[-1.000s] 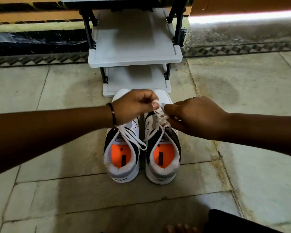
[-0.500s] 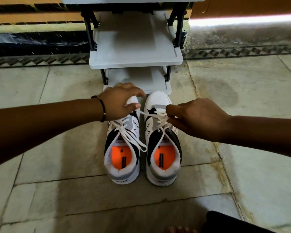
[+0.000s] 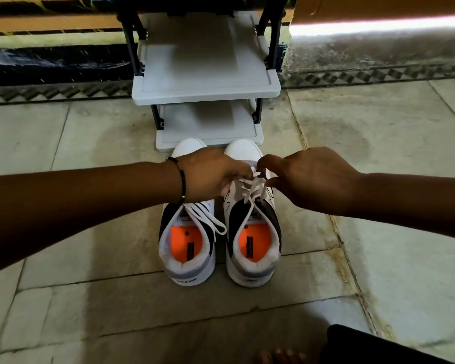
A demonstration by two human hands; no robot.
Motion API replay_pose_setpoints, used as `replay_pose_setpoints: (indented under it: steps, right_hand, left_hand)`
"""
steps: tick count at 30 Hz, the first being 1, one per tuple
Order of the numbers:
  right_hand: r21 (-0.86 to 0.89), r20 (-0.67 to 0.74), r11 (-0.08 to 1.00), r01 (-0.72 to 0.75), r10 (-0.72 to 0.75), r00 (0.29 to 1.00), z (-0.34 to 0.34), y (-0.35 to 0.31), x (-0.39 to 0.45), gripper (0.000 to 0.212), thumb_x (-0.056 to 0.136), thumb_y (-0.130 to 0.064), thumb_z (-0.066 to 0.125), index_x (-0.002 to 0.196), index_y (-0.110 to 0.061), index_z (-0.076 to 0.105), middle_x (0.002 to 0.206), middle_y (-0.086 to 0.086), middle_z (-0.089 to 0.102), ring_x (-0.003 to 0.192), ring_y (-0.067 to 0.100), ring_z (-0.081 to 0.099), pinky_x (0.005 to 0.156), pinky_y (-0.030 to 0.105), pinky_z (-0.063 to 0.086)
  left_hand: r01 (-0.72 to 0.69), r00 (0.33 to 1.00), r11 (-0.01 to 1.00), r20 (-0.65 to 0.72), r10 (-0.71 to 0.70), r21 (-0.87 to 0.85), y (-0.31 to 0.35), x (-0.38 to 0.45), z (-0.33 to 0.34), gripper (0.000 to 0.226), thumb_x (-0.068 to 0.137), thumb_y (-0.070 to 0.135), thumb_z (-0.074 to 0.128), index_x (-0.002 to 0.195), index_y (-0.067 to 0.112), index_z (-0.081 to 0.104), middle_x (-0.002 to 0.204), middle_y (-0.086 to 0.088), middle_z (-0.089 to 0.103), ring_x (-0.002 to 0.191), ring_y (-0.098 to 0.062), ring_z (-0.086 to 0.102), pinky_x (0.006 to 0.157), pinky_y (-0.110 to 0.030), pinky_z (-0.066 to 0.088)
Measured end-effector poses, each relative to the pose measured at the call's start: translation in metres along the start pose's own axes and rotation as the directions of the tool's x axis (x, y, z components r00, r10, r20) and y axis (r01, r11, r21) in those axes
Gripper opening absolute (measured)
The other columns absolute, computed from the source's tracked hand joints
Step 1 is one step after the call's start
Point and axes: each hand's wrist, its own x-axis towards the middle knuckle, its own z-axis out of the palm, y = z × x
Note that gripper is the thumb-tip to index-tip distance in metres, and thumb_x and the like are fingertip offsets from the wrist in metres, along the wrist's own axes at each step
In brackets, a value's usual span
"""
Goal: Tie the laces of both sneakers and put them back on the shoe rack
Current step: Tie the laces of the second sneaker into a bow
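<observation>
While the right sneaker (image 3: pixel 252 227) stands on the tiled floor (image 3: pixel 378 232) just beside its twin, its laces (image 3: pixel 250 190) are pinched from both sides — the left hand (image 3: pixel 210 177) closed on one strand, the right hand (image 3: pixel 310 177) with fingers curled at the other. The left sneaker (image 3: pixel 187 243) has its laces lying loose. Both toes point at the grey shoe rack (image 3: pixel 205 82), nearly touching its lowest shelf.

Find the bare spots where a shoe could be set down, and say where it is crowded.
Both shelves of the shoe rack are bare: the upper shelf and the lower shelf. Floor tiles on either side are free too. It is crowded where the left hand and right hand meet over the sneakers.
</observation>
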Motion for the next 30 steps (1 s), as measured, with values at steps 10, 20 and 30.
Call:
replay_pose_setpoints:
  steps: [10,20,30]
  right_hand:
    - [-0.018,0.316,1.000,-0.013,0.018,0.948,0.013,0.008,-0.010,0.022,0.089,-0.015,0.045,0.102,-0.025,0.059,0.059,-0.011,0.037,0.051,0.009,0.035,0.043,0.021,0.029]
    - [-0.010,0.313,1.000,-0.030,0.031,0.949,0.018,0.008,-0.015,0.030,0.088,-0.011,0.042,0.106,-0.027,0.060,0.089,-0.002,0.067,0.063,0.015,0.043,0.044,0.021,0.024]
    - [0.550,0.561,0.698,-0.458,0.098,0.822,0.015,0.019,-0.018,0.021,0.090,-0.016,0.052,0.084,-0.021,0.071,0.065,-0.014,0.060,0.057,0.003,0.049,0.058,0.019,0.039]
  left_hand:
    - [-0.013,0.958,0.961,0.279,-0.067,0.277,-0.040,-0.015,0.009,0.026,0.079,0.009,0.047,0.076,0.035,0.041,0.081,0.002,0.064,0.083,-0.022,0.057,0.072,-0.026,0.025]
    - [-0.109,0.944,0.894,0.326,-0.044,0.434,-0.041,-0.015,0.004,0.035,0.077,0.007,0.043,0.064,0.036,0.029,0.076,0.009,0.048,0.084,-0.018,0.053,0.072,-0.028,0.023]
    - [-0.039,0.970,0.915,0.236,-0.062,0.401,-0.036,-0.026,-0.002,0.020,0.083,0.021,0.038,0.091,0.029,0.054,0.094,0.007,0.060,0.102,-0.015,0.048,0.098,-0.036,0.018]
